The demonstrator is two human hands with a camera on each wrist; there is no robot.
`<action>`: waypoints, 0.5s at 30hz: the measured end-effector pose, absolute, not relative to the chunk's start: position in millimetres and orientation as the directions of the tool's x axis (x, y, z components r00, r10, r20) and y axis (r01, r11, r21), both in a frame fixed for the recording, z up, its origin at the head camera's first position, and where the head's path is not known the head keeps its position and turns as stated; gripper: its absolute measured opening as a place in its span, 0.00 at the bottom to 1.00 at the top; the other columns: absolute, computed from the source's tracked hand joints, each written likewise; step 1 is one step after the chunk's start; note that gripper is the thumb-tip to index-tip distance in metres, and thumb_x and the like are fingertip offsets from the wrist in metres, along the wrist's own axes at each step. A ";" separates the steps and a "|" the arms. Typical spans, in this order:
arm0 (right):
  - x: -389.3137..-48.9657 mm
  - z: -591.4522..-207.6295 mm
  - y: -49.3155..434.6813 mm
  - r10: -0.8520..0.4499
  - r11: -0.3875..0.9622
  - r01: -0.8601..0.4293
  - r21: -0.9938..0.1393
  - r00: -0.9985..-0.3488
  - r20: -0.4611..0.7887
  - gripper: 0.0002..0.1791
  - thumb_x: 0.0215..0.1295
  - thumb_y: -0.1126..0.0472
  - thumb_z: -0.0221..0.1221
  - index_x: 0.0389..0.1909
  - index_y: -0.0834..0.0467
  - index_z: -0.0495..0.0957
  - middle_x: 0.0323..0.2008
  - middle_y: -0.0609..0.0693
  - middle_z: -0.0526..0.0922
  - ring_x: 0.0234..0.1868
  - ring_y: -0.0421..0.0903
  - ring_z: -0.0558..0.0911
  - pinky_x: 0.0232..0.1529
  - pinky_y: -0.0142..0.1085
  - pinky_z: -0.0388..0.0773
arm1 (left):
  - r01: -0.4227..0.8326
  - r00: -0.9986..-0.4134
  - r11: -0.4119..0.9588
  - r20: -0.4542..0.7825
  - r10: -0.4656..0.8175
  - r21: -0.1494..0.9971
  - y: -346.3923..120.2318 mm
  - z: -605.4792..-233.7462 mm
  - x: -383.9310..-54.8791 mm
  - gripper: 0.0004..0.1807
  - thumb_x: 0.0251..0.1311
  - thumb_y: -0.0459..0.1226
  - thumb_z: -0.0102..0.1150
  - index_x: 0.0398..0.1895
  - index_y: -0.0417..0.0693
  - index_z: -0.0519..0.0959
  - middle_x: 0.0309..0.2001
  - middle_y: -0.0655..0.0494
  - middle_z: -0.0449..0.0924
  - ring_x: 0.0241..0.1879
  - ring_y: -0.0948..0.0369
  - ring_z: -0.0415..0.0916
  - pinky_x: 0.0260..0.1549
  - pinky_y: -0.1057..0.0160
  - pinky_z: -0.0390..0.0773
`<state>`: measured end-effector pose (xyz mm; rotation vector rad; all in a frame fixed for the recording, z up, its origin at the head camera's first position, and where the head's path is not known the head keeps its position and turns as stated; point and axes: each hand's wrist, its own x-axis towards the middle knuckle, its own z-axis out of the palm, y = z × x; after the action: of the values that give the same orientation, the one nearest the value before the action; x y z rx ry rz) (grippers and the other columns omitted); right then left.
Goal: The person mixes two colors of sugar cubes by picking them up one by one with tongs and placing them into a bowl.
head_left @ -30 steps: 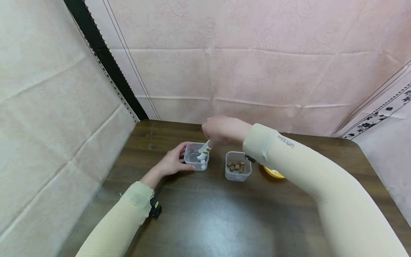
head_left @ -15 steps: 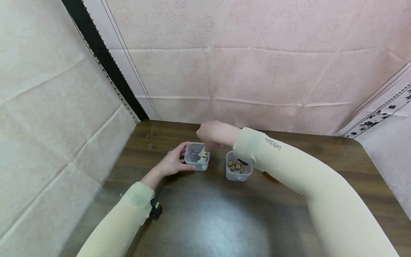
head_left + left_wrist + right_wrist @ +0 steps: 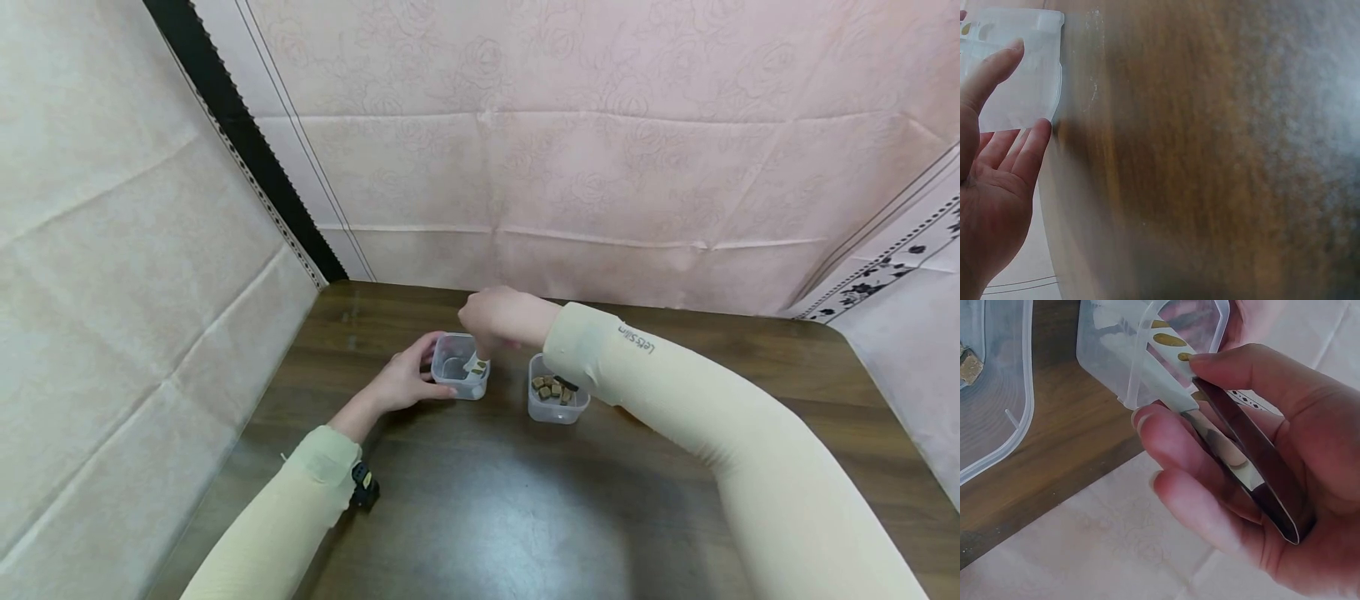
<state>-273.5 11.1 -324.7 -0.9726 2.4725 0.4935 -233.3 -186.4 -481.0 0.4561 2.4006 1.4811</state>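
Observation:
My left hand (image 3: 405, 379) grips the side of a small clear plastic container (image 3: 454, 385), thumb on the near side and fingers round the far side. In the left wrist view its thumb and fingertips lie against the container's wall (image 3: 1022, 94). Over the container's right rim is my right hand (image 3: 497, 317), pinching a pair of tongs (image 3: 1229, 453) with shiny metal arms and white tips marked with gold ovals. The white tips (image 3: 476, 365) reach down inside the container. What lies between them is hidden by the cloudy wall and the fingers.
To the right stands a second clear container (image 3: 551, 413) holding several small brown cubes (image 3: 544, 391), partly under my right wrist. My right sleeve (image 3: 675, 392) crosses over that side of the wooden table (image 3: 480, 500). Patterned cloth (image 3: 600, 192) hangs behind the table's back edge.
My right hand has moved slightly left and down, lowering the tongs deeper into the left container. The sleeve now covers the yellow dish seen earlier at right. My left hand stays put.

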 end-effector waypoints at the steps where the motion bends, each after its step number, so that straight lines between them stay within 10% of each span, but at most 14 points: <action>1: -273.2 -324.6 11.1 -0.550 0.691 -0.704 0.164 -0.658 -0.514 0.11 0.69 0.54 0.67 0.44 0.57 0.83 0.35 0.51 0.86 0.17 0.40 0.83 0.23 0.31 0.82 | 0.118 -0.910 0.423 -0.073 0.407 0.898 -186.5 -481.3 -233.5 0.52 0.57 0.36 0.82 0.81 0.51 0.60 0.76 0.44 0.68 0.76 0.44 0.66 0.66 0.43 0.79; 15: -268.4 -326.8 15.6 -0.594 0.666 -0.719 0.199 -0.673 -0.441 0.14 0.67 0.52 0.70 0.47 0.55 0.84 0.38 0.50 0.86 0.27 0.44 0.85 0.32 0.36 0.84 | 0.127 -0.910 0.425 -0.066 0.410 0.896 -186.3 -480.8 -231.9 0.51 0.58 0.36 0.82 0.81 0.50 0.61 0.76 0.43 0.68 0.76 0.43 0.67 0.66 0.43 0.79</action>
<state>-268.4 15.6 -326.8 -1.0397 2.5444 0.5145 -231.9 -186.3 -480.8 0.4659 2.4082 1.4781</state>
